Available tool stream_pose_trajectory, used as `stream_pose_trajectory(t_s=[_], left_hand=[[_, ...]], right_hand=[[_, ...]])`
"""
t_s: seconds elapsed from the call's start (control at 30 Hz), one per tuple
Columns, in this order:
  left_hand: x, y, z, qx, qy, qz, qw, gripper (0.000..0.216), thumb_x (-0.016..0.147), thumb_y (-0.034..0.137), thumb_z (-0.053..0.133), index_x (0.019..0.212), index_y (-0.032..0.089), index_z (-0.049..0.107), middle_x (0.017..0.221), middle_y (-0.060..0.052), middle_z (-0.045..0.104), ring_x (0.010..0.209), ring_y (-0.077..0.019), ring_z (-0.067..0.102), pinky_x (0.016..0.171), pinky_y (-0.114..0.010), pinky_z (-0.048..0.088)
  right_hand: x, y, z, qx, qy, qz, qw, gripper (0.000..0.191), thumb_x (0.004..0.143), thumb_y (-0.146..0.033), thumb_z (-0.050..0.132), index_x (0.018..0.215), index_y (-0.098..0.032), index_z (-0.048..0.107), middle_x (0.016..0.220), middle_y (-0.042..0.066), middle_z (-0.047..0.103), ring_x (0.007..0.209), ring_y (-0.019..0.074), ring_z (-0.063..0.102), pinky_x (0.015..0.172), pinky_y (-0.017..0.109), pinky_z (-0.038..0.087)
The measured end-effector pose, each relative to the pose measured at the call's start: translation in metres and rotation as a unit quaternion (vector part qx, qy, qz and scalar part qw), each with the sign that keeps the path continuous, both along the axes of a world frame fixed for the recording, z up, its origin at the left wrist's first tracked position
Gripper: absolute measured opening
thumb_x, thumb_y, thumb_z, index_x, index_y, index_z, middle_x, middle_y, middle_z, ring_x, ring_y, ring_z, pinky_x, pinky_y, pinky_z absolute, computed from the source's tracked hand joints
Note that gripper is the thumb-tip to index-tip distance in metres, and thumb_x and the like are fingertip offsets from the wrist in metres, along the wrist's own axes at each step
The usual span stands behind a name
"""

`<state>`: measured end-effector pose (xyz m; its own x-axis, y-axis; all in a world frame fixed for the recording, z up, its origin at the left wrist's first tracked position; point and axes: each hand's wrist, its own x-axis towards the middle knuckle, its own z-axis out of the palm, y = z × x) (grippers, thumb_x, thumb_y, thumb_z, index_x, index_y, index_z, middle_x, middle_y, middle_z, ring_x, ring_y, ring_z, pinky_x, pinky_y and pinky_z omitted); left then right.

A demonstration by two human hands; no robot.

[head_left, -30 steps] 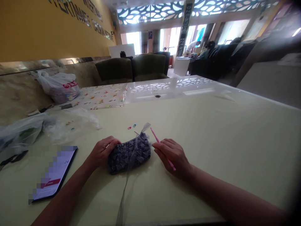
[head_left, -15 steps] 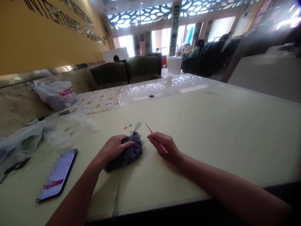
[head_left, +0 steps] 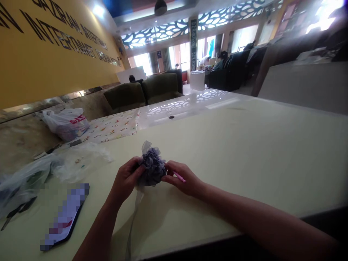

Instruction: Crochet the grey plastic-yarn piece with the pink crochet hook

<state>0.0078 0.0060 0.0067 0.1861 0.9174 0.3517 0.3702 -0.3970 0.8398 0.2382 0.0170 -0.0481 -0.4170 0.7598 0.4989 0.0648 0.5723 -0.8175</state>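
Observation:
A dark grey-purple piece of crochet work (head_left: 153, 168) with ruffled loops is held up just above the table, between my hands. My left hand (head_left: 127, 176) grips its left side, thumb in front. Tucked in my right hand (head_left: 182, 177) is a pink crochet hook (head_left: 179, 176); its tip is hidden by the fingers and the work. The fingertips of that hand touch the work's right edge. A sheer grey ribbon (head_left: 133, 221) trails from beneath the work to the table's near edge, and a translucent ribbon end sticks up from its top.
A phone (head_left: 66, 217) lies on the pale table (head_left: 231, 163) at left, near dark-handled scissors (head_left: 20, 212). Clear plastic bags (head_left: 84, 157) spread behind them. A full white carrier bag (head_left: 67, 125) stands beside a patterned sheet (head_left: 116, 127). Chairs and people are farther back.
The crochet work has been lifted off the table and turned upright. My right hand has moved left to meet it, with the hook still in it. The camera view has tilted up slightly.

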Motion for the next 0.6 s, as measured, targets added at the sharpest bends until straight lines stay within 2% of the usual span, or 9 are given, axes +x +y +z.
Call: stream_pose_trajectory(t_s=[0.13, 0.23, 0.47, 0.6], left_hand=[[-0.001, -0.003, -0.002, -0.035, -0.007, -0.042, 0.998, 0.026, 0.09, 0.039, 0.064, 0.105, 0.019, 0.072, 0.101, -0.004, 0.073, 0.091, -0.0198, 0.064, 0.082, -0.028, 0.052], [0.0, -0.005, -0.001, -0.067, -0.015, -0.06, 0.996, 0.03, 0.09, 0.042, 0.063, 0.106, 0.018, 0.073, 0.105, -0.006, 0.074, 0.094, -0.0229, 0.065, 0.085, -0.032, 0.053], [0.003, -0.012, 0.002, -0.077, -0.019, -0.072, 0.994, 0.036, 0.087, 0.045, 0.061, 0.106, 0.017, 0.073, 0.101, -0.009, 0.074, 0.097, -0.0278, 0.066, 0.089, -0.038, 0.054], [0.0, -0.015, 0.005, -0.063, -0.005, -0.037, 0.997, 0.038, 0.084, 0.043, 0.067, 0.112, 0.018, 0.071, 0.1, -0.007, 0.075, 0.095, -0.0265, 0.068, 0.086, -0.036, 0.055]], right_hand=[[-0.002, -0.003, 0.0, 0.028, -0.026, -0.025, 0.999, 0.015, 0.092, -0.032, 0.064, 0.087, -0.018, 0.059, 0.077, -0.001, 0.055, 0.067, 0.0118, 0.05, 0.064, 0.024, 0.042], [-0.003, -0.004, 0.001, 0.038, -0.029, -0.02, 0.999, 0.012, 0.093, -0.029, 0.062, 0.088, -0.019, 0.059, 0.077, 0.0, 0.055, 0.068, 0.012, 0.05, 0.064, 0.023, 0.042], [-0.008, -0.01, -0.001, 0.069, -0.044, -0.019, 0.996, 0.024, 0.095, -0.031, 0.059, 0.076, -0.018, 0.053, 0.074, -0.001, 0.052, 0.064, 0.0115, 0.048, 0.061, 0.024, 0.041], [-0.007, -0.011, -0.001, 0.061, -0.047, 0.003, 0.997, 0.023, 0.092, -0.039, 0.065, 0.094, -0.017, 0.062, 0.087, 0.003, 0.06, 0.066, 0.0115, 0.057, 0.064, 0.025, 0.046]])
